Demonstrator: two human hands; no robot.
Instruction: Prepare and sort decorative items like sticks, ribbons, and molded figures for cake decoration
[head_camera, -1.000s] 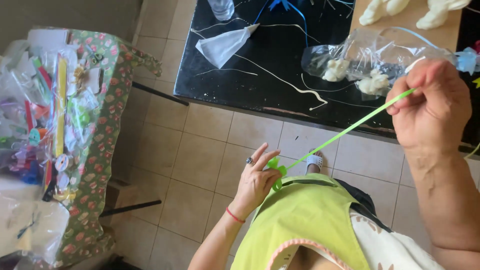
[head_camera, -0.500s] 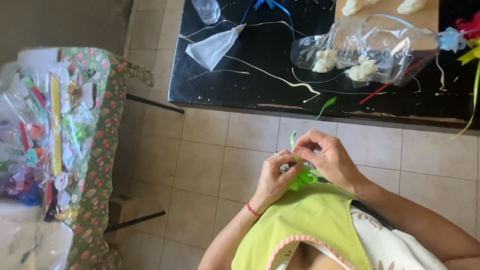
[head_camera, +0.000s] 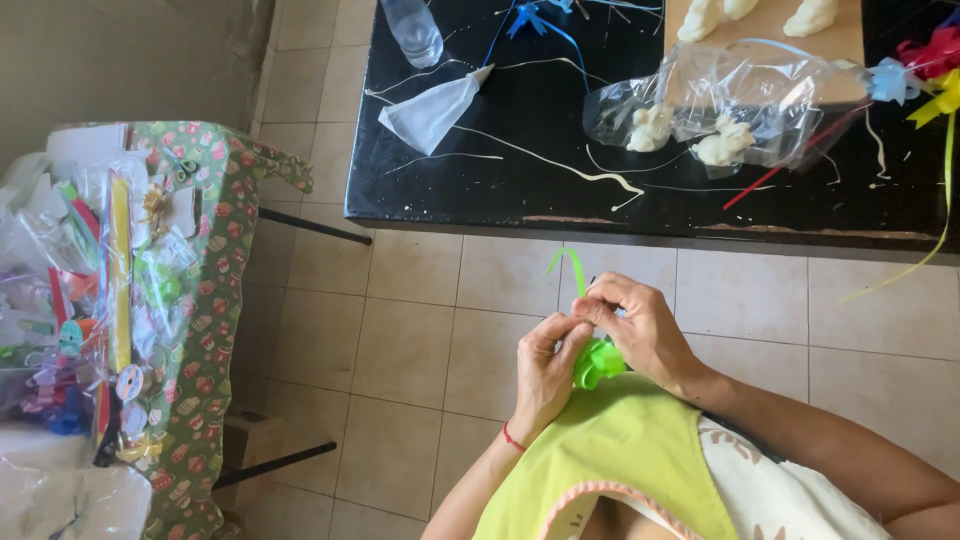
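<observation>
My left hand (head_camera: 545, 362) and my right hand (head_camera: 640, 325) meet in front of my chest, above a lime-green apron (head_camera: 620, 460). Between their fingers they pinch a bright green ribbon bow (head_camera: 597, 362), looped into a small bunch. One curled tail of the green ribbon (head_camera: 565, 262) sticks up past my fingertips. A thin red cord circles my left wrist.
A black table (head_camera: 560, 190) stands ahead with a clear plastic bag of white figures (head_camera: 720, 110), a white piping bag (head_camera: 430, 110), a plastic bottle (head_camera: 414, 30), loose ribbons and bows. At left, a cloth-covered stand (head_camera: 215, 330) holds packets of craft supplies. Tiled floor lies between.
A second ago my right hand held the ribbon stretched out toward the table. It has come back to my left hand, and both now pinch the bow together.
</observation>
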